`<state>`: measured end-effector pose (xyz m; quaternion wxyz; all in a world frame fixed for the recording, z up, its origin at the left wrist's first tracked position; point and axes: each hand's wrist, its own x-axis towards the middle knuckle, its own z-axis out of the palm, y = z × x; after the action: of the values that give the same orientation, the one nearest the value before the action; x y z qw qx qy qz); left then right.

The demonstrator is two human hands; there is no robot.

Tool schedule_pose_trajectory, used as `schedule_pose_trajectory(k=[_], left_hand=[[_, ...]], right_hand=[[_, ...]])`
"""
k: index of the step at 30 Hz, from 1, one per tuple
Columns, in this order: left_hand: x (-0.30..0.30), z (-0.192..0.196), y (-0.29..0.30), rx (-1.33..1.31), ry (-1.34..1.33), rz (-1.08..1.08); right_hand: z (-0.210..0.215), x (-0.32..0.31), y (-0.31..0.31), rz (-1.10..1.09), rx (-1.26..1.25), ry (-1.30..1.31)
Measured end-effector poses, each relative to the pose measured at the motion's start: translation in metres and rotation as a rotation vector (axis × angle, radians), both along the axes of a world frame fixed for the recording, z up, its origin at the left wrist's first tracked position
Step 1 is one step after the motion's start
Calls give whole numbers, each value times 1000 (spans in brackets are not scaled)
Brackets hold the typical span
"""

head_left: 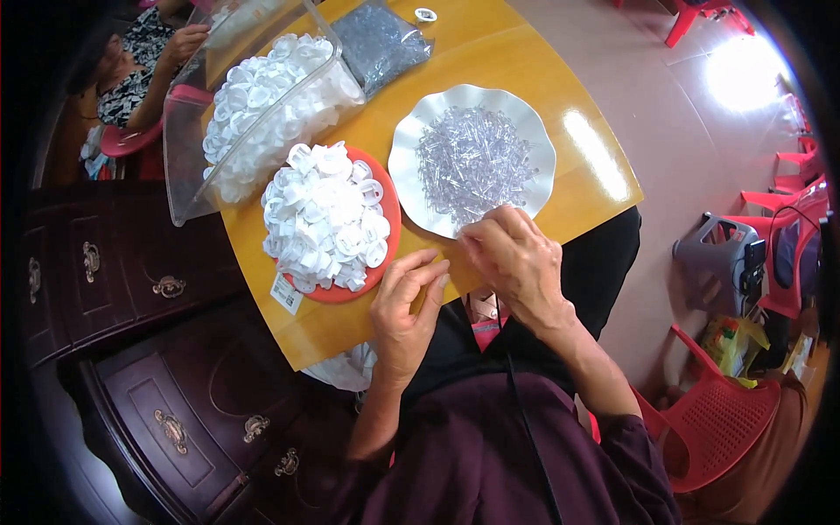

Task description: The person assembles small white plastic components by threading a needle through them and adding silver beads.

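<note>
Your right hand (516, 258), fingers pinched narrow, touches the near rim of the white scalloped plate (411, 131) of clear plastic pieces (472, 162) at centre frame. Your left hand (404, 306), loosely curled, whether holding anything I cannot tell, rests beside the red plate (389, 236) of white caps (325, 219).

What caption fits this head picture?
Two hands, left hand and right hand, meet beside a white plate of clear plastic bits.

Packages and labels on the yellow table (525, 79)

One clear plastic bag (378, 42) of small transparent parts lay at the table's far edge, beside a clear plastic bin (188, 188) of white caps. One white rectangular sticker label (286, 293) with dark print sat near the table's near left edge, under the red plate (392, 229) rim.
</note>
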<state>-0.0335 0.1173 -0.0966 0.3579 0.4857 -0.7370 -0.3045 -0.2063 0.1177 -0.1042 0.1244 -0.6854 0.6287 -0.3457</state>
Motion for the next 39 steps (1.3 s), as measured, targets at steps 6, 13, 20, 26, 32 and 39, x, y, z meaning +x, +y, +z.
schedule_pose_trajectory(k=[6, 13, 20, 26, 32, 39], left_hand=[[3, -2, -4, 308, 333, 56], [-1, 11, -5, 580, 675, 22], [10, 11, 10, 520, 756, 14], [27, 4, 25, 482, 737, 57], [39, 13, 18, 411, 551, 58], [83, 49, -43, -173, -277, 315]], right_hand=[[13, -8, 0, -89, 164, -437], [28, -6, 8, -27, 694, -1290], [28, 12, 23, 92, 699, -1235], [24, 30, 36, 118, 459, -955], [18, 32, 40, 113, 386, -880], [6, 26, 41, -43, 512, -1237]])
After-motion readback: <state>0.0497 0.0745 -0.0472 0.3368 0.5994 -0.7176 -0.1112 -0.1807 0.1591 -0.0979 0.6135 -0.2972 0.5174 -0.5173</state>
